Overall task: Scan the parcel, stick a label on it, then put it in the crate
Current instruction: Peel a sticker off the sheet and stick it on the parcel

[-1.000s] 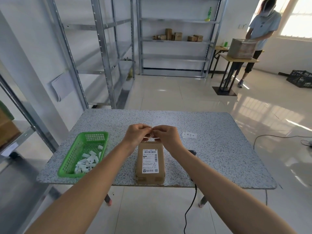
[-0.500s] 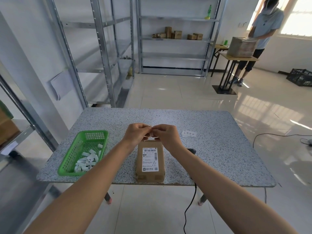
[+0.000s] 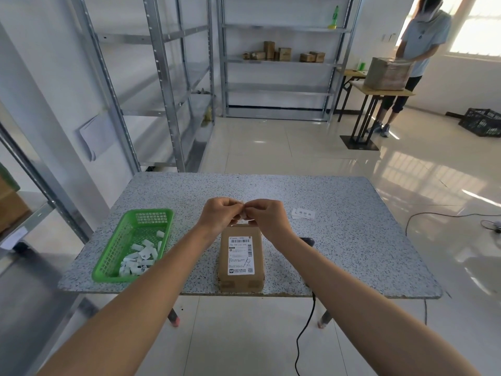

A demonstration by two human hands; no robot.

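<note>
Speckled table (image 3: 339, 240) in shelved storeroom, parcel (image 3: 241, 257), both hands pinching small label (image 3: 245, 214)

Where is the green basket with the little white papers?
In the head view, the green plastic basket sits on the speckled table at its near left corner, left of the brown cardboard parcel.

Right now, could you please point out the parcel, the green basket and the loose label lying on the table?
parcel (image 3: 241, 256): head view, on its white shipping label.
green basket (image 3: 130, 234): head view, on its mesh floor.
loose label (image 3: 304, 213): head view, on its printed face.
</note>
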